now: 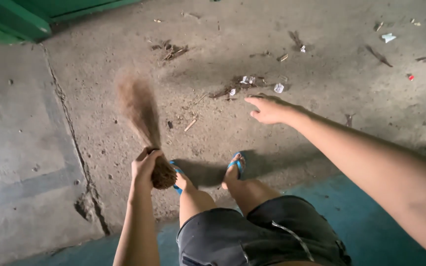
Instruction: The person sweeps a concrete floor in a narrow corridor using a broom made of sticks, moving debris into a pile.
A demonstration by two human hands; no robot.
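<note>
The concrete floor (252,128) is filling most of the view, running from a long crack (72,143) on the left to a teal-painted strip (371,216) near the person's feet. The person is standing in blue sandals (236,163) and dark shorts (262,236), facing the dirt. The right hand (270,109) is extending forward, fingers spread flat and gripping nothing, apparently for balance. The left hand (146,165) is wrapping closed around the bound base of a short fibre broom (141,118), held low so the bristles are meeting the floor; their blur indicates a sweeping stroke. Litter (245,83), namely twigs and small white scraps, is lying scattered ahead of the bristles, well apart from them.
</note>
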